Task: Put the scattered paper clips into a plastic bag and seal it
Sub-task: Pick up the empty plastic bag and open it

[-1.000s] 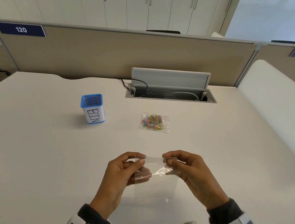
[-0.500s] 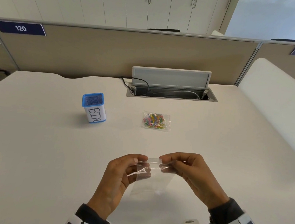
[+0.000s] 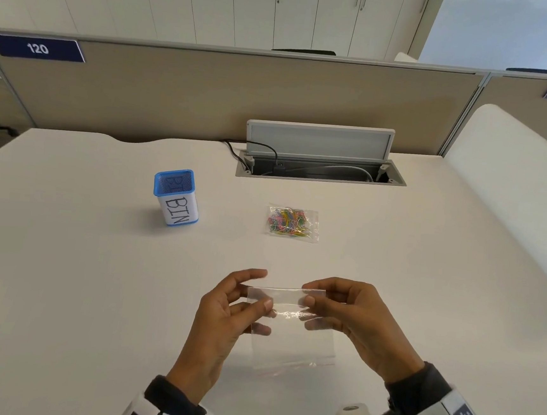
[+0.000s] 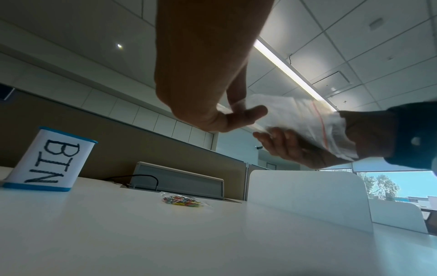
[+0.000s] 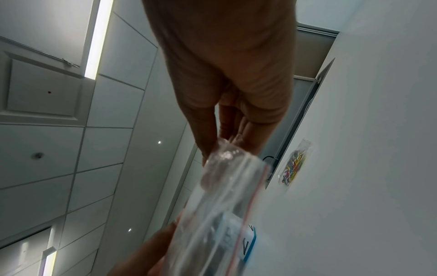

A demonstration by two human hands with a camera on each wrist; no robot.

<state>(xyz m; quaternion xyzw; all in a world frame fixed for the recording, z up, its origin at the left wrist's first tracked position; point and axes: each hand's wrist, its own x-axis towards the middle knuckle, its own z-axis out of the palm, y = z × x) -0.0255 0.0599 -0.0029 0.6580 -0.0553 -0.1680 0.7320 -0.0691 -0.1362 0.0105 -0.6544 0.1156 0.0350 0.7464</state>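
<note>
I'm over the white desk [image 3: 76,289]. Beyond my hands stands the blue pen holder labelled BIN [image 3: 177,198], and right of that pen holder lies a small sealed bag of coloured paper clips [image 3: 293,222]. My left hand [image 3: 222,322] and right hand [image 3: 351,320] each pinch an end of the empty clear zip bag [image 3: 290,334], held above the desk nearer me than the pen holder.

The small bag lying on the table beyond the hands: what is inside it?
The small bag holds a tangled heap of coloured paper clips. How many cannot be counted, and any clips under the heap are covered.
</note>
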